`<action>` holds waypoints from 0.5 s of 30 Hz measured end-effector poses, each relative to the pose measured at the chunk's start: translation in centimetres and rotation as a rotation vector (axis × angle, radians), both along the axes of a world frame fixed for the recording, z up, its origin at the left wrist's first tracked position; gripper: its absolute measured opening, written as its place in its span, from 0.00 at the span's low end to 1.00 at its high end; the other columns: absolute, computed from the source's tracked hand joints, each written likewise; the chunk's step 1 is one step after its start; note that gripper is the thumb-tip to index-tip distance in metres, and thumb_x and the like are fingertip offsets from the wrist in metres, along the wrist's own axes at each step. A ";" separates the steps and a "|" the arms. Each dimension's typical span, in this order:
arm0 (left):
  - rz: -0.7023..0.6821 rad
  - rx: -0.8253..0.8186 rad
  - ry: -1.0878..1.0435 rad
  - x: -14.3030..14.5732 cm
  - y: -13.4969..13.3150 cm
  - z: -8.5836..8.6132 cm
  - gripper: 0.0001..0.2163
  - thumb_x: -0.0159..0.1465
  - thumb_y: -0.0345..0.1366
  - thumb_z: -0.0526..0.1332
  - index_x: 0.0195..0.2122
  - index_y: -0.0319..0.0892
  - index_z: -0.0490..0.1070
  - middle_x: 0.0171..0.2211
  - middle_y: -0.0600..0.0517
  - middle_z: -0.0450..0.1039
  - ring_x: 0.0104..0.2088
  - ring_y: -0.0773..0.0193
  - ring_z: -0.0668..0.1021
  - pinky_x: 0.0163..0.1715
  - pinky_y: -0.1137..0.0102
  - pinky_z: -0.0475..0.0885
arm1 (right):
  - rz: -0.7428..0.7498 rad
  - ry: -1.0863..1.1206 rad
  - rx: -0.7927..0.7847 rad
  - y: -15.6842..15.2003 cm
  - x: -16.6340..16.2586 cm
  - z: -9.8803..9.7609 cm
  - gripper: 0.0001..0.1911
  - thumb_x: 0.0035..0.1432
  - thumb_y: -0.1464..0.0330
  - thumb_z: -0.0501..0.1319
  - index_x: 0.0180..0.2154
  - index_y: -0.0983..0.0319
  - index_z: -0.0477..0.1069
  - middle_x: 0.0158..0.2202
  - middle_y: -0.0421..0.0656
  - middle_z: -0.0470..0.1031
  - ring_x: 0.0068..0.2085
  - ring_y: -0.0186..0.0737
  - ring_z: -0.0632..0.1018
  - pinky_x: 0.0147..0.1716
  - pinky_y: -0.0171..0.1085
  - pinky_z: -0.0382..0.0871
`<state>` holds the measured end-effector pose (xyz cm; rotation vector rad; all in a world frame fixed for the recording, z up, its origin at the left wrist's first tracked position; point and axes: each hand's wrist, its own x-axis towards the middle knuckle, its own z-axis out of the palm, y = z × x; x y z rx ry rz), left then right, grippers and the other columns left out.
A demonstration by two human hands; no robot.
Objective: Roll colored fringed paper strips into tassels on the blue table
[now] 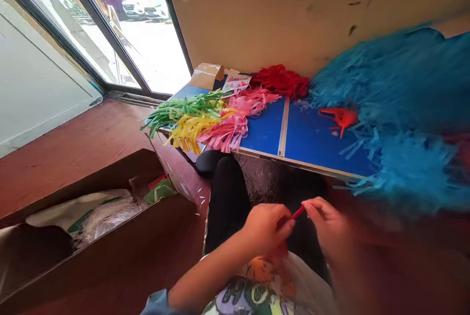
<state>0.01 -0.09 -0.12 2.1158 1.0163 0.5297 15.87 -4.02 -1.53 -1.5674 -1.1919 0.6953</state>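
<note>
Over my lap, my left hand (266,226) is closed around a twisted red paper strip (298,211). A blurred red part seems to hang below that hand. My right hand (325,217) pinches the strip's other end between thumb and fingertips, and a short piece shows between the two hands. The strip's full shape is hidden by my fingers. Beyond my hands, on the blue table (312,141), lie green tassels (187,107), yellow tassels (194,129) and pink tassels (238,116). A small red tassel bundle (343,118) rests nearer the right.
A large blue fringe heap (396,89) covers the table's right side and overhangs its front edge. Red fringe (281,80) and a brown paper piece (206,76) lie at the back. An open cardboard box (139,224) with plastic-wrapped contents stands on the floor at left.
</note>
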 end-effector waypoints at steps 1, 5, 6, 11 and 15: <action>-0.002 -0.017 0.002 0.0 -0.1 -0.1 0.05 0.58 0.35 0.57 0.29 0.42 0.70 0.22 0.57 0.68 0.23 0.71 0.67 0.24 0.76 0.57 | -0.012 -0.005 0.001 0.0 0.2 0.0 0.13 0.53 0.58 0.58 0.26 0.60 0.70 0.26 0.39 0.68 0.30 0.35 0.70 0.31 0.32 0.64; -0.003 -0.052 0.018 0.0 -0.2 -0.6 0.05 0.58 0.35 0.57 0.30 0.42 0.70 0.23 0.57 0.69 0.23 0.71 0.67 0.23 0.76 0.57 | -0.025 -0.003 -0.008 0.1 0.6 -0.1 0.13 0.53 0.57 0.58 0.27 0.60 0.71 0.26 0.39 0.69 0.30 0.36 0.70 0.31 0.34 0.64; -0.004 -0.050 0.022 0.0 -0.2 -0.7 0.05 0.58 0.35 0.57 0.30 0.42 0.70 0.23 0.57 0.69 0.23 0.71 0.67 0.23 0.76 0.57 | -0.024 0.001 -0.011 0.1 0.6 -0.1 0.13 0.53 0.57 0.58 0.27 0.60 0.71 0.26 0.39 0.69 0.29 0.36 0.70 0.31 0.34 0.64; -0.008 -0.028 0.038 -0.1 -0.1 -0.6 0.04 0.58 0.35 0.57 0.30 0.42 0.71 0.24 0.57 0.70 0.24 0.71 0.68 0.24 0.76 0.59 | -0.040 0.020 0.006 0.4 0.3 -0.2 0.13 0.53 0.57 0.58 0.26 0.60 0.71 0.26 0.39 0.69 0.30 0.36 0.70 0.32 0.34 0.64; 0.003 -0.024 0.067 0.0 -0.1 -1.0 0.06 0.59 0.36 0.57 0.30 0.42 0.72 0.24 0.56 0.72 0.24 0.70 0.70 0.24 0.76 0.61 | -0.024 0.061 -0.005 0.6 0.3 0.1 0.14 0.52 0.57 0.58 0.26 0.60 0.71 0.27 0.40 0.69 0.30 0.36 0.71 0.31 0.33 0.65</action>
